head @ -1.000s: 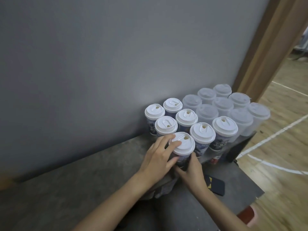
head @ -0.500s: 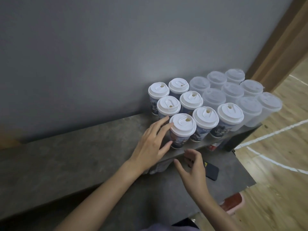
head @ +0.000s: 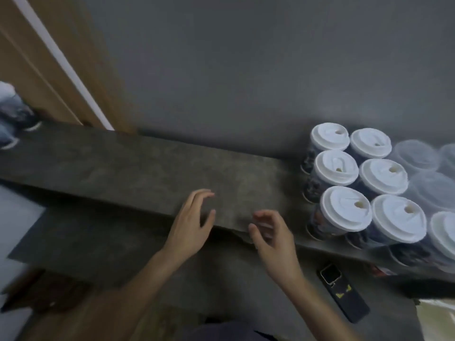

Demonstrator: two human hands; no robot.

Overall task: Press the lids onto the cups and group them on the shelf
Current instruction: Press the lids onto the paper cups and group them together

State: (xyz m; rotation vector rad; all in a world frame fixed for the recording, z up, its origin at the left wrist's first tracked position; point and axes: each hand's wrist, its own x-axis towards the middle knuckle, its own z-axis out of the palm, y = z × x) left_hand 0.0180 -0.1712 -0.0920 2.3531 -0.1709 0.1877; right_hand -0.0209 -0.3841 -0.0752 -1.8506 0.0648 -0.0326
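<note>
- Since half a second ago both hands have left the front cup: our left hand [head: 189,225] and right hand [head: 273,239] now hover side by side over bare shelf [head: 123,168], fingers loosely curled, grasping nothing
- Printed cups [head: 320,221] stand grouped on the shelf to the right of the right hand, touching one another, white lids [head: 330,137] seated
- We judge each cup light, thin-walled and easily tipped or crushed; hold it round the mid-wall and press on the lid rim, not its centre
- Dark phone [head: 344,296] lies below the right wrist
</note>
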